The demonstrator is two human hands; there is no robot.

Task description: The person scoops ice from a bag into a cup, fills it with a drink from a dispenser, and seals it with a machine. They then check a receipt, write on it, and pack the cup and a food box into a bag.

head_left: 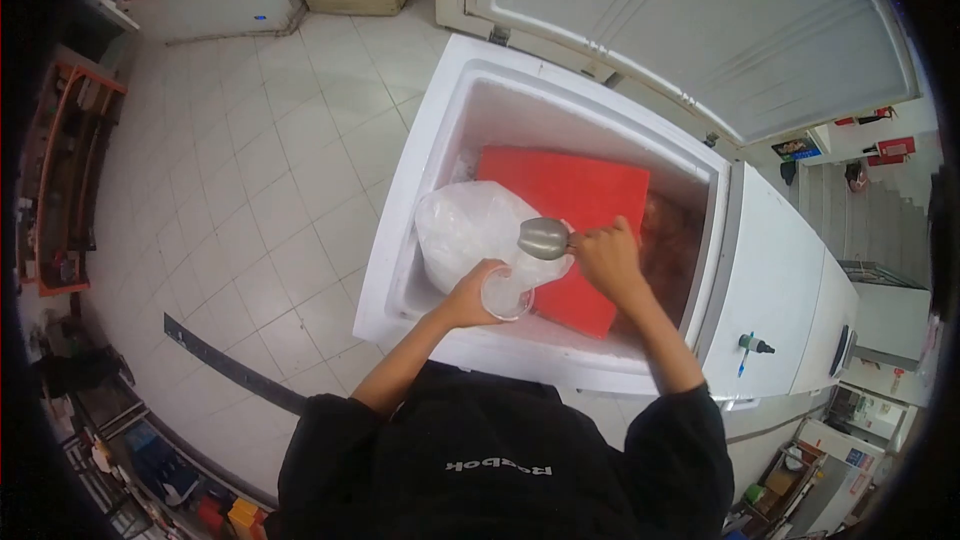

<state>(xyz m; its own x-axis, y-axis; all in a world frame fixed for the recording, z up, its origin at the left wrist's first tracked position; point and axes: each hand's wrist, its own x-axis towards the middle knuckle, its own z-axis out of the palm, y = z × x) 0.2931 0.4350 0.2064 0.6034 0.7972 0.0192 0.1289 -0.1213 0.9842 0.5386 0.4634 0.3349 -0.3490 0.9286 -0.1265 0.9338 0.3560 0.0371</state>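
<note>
My left hand [470, 300] is wrapped round a clear plastic cup [508, 294], which looks to have something pale or clear inside. My right hand [608, 252] grips the handle of a metal scoop [545, 237]. The scoop's bowl is held above and to the right of the cup, apart from it. Under both lies a whitish plastic bag [470, 225], bulging, its contents not clearly visible. It rests in an open chest freezer [400, 230] beside a flat red board [570, 180].
The freezer's raised lid [700, 20] stands at the back. A white closed top [770, 280] on the right carries a small dark bottle [757, 344]. Tiled floor [270, 160] spreads to the left, with an orange shelf rack [65, 180] beyond.
</note>
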